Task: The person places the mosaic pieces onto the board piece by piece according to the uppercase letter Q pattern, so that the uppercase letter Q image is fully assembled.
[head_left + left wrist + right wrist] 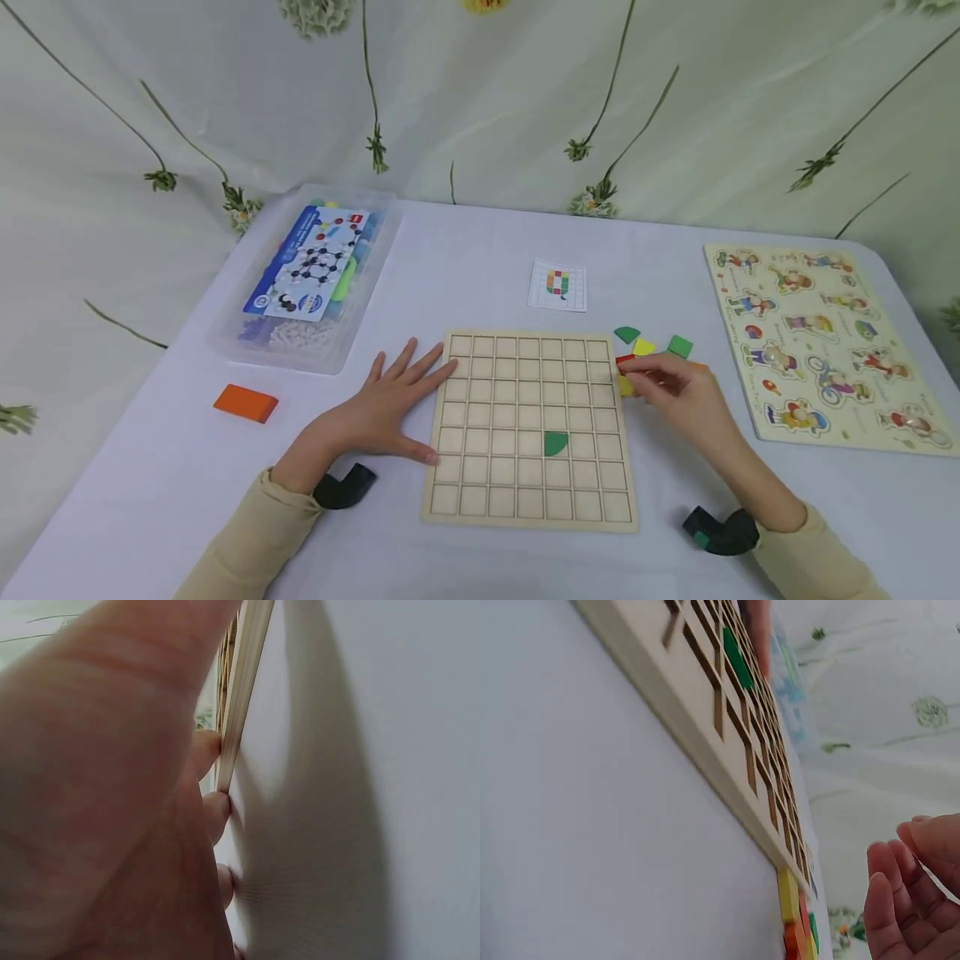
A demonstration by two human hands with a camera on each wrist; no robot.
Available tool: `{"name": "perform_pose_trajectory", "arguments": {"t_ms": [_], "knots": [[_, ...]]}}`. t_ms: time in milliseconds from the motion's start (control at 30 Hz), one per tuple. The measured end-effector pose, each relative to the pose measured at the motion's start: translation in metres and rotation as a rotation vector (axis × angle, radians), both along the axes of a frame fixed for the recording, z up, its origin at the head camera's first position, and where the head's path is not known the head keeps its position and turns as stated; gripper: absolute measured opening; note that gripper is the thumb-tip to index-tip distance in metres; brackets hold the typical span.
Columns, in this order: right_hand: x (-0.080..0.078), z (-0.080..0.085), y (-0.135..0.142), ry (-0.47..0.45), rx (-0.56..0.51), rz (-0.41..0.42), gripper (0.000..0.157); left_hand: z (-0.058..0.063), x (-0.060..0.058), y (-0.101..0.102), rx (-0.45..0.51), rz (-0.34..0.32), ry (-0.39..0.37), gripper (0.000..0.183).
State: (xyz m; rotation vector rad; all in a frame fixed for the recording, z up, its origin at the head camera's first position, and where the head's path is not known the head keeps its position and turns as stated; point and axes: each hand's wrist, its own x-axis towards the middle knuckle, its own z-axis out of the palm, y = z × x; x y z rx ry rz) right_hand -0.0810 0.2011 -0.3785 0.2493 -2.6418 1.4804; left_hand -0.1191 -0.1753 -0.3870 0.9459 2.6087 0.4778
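A square wooden grid board (531, 512) lies on the table with one green quarter-circle piece (556, 443) in a cell. My left hand (382, 412) is spread flat at its left side, thumb and index fingertips on the edge. In the left wrist view a fingertip (208, 750) touches the board's side (247, 671). My right hand (678, 392) hovers by the right edge over loose pieces, fingers loosely bent. A red piece (624, 362) and a yellow piece (626, 385) show by its fingertips. In the right wrist view nothing shows between the fingers (885, 900).
A green quarter piece (627, 334), a yellow square (643, 347) and a green square (680, 346) lie beyond the right hand. A pattern card (557, 286) is behind the board. A picture puzzle (825, 350), a plastic box (307, 283) and an orange block (246, 402) flank it.
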Motion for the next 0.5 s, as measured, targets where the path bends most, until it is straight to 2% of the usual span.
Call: {"name": "perform_pose_trajectory", "arguments": {"t_ms": [133,200,500], "knots": [[0.0,0.0,0.026,-0.054,0.075,-0.116,0.019,0.001,0.001,-0.001,-0.009,0.002,0.004,0.116],[0.0,-0.003,0.033,-0.072,0.133,-0.138,0.021,0.0,0.001,-0.001,-0.009,0.002,0.005,0.116],[-0.005,-0.012,0.037,-0.066,0.253,-0.082,0.023,0.0,0.001,0.0,-0.004,0.003,-0.008,0.116]]}}
